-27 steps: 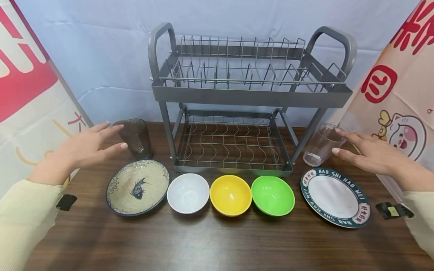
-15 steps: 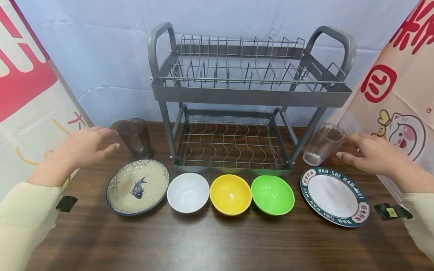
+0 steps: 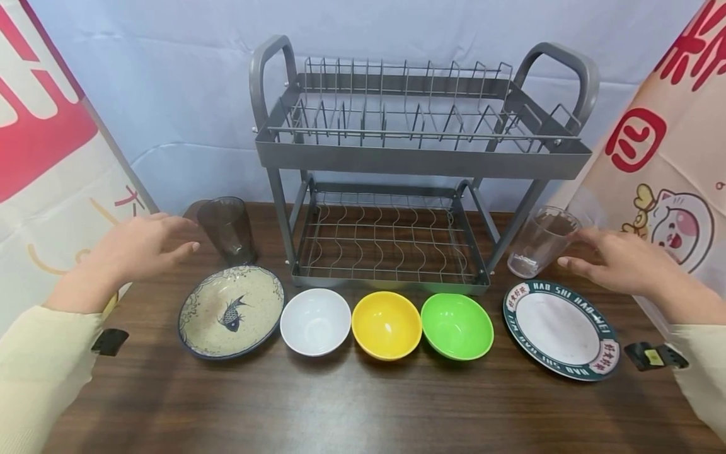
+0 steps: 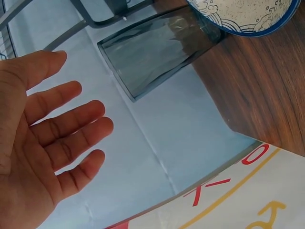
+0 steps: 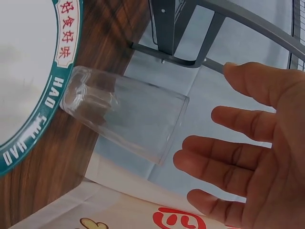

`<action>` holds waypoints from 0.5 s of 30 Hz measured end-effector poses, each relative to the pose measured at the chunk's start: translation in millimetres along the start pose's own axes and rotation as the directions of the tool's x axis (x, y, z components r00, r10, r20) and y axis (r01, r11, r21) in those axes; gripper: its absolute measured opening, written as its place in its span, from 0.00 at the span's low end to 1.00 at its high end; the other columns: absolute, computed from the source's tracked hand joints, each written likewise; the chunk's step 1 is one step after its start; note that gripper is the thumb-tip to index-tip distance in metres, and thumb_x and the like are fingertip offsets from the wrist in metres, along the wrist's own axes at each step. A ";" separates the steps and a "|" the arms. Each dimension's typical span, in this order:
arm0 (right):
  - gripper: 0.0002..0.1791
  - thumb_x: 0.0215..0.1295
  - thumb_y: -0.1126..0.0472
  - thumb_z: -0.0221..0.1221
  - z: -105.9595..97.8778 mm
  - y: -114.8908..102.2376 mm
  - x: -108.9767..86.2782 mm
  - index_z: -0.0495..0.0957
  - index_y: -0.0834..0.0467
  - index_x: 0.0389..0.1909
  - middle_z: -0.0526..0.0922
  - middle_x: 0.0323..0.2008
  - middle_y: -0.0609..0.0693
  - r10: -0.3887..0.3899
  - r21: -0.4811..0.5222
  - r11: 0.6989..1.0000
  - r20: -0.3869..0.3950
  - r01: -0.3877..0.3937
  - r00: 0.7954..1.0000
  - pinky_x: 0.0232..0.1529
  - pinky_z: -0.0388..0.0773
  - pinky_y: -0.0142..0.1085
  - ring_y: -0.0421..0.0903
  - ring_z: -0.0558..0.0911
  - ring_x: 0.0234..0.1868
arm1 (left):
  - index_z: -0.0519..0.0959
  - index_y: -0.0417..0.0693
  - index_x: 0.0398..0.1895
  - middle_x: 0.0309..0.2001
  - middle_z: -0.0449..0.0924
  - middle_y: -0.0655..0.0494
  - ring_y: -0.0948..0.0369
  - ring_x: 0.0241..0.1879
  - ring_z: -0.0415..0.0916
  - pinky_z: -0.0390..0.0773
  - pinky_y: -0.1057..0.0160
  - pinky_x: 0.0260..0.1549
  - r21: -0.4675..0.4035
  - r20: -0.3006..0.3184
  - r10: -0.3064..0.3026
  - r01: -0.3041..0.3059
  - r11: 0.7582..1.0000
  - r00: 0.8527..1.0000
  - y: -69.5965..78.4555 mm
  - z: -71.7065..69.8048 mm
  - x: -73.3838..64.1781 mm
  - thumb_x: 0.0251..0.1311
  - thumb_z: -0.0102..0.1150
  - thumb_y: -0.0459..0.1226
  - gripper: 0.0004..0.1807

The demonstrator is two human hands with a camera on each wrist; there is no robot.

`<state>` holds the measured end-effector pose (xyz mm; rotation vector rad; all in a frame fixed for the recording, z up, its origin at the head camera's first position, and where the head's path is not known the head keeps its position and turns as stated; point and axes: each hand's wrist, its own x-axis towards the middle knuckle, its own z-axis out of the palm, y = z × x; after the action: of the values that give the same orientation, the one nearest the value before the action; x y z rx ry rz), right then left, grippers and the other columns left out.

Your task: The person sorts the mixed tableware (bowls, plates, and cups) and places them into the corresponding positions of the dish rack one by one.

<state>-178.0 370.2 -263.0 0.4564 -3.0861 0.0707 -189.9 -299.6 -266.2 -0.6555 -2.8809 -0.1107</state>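
Note:
My left hand (image 3: pixel 144 248) hovers beside a dark smoky drinking glass (image 3: pixel 228 231) at the table's left. In the left wrist view its fingers are spread and relaxed, apart from the glass (image 4: pixel 159 50). A clear drinking glass (image 3: pixel 539 243) stands at the right, with my right hand (image 3: pixel 626 260) close by its rim. The right wrist view has the loosely bent fingers (image 5: pixel 224 162) short of that upright glass (image 5: pixel 128 109), holding nothing. In front of the dark glass lies a fish-patterned plate (image 3: pixel 238 315); a green-rimmed white plate (image 3: pixel 558 331) lies before the clear one.
A grey two-tier dish rack (image 3: pixel 420 161) stands at the back centre. Before it, a white bowl (image 3: pixel 315 323), a yellow bowl (image 3: pixel 387 326) and a green bowl (image 3: pixel 457 327) form a row on the brown wooden table (image 3: pixel 363 410). Printed cloths hang at both sides.
Both hands have drawn back slightly from the glasses, and their fingers have become more bent. The dishes, glasses and rack stay where they were.

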 end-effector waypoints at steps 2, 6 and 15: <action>0.32 0.61 0.49 0.60 1.8 -1.1 -2.0 0.67 0.70 0.54 0.74 0.45 0.74 -0.011 0.047 0.999 -0.008 0.012 1.000 0.35 0.71 0.62 0.71 0.76 0.40 | 0.75 0.36 0.51 0.47 0.76 0.37 0.38 0.45 0.73 0.69 0.39 0.42 -0.005 0.007 0.000 0.000 1.000 1.000 0.8 1.2 -1.5 0.58 0.58 0.44 0.23; 0.29 0.60 0.52 0.62 9.9 -3.1 -7.0 0.67 0.69 0.54 0.78 0.40 0.68 -0.043 0.136 0.990 -0.025 0.046 0.999 0.34 0.74 0.58 0.66 0.78 0.39 | 0.75 0.36 0.52 0.48 0.77 0.38 0.40 0.46 0.73 0.70 0.40 0.43 -0.065 0.031 0.015 -0.013 0.998 0.999 6.4 6.4 -7.0 0.59 0.58 0.45 0.24; 0.26 0.60 0.53 0.62 23.8 -8.6 -6.3 0.69 0.64 0.53 0.81 0.37 0.60 -0.058 0.201 0.977 -0.063 0.069 0.996 0.34 0.75 0.55 0.59 0.80 0.37 | 0.75 0.36 0.52 0.48 0.77 0.39 0.41 0.47 0.73 0.69 0.41 0.45 -0.135 0.023 0.044 -0.041 0.990 0.999 19.4 18.6 -15.4 0.59 0.58 0.45 0.24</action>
<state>-169.8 362.6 -286.6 0.5488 -3.0181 0.3941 -170.8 -286.5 -286.9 -0.7474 -2.9016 -0.2955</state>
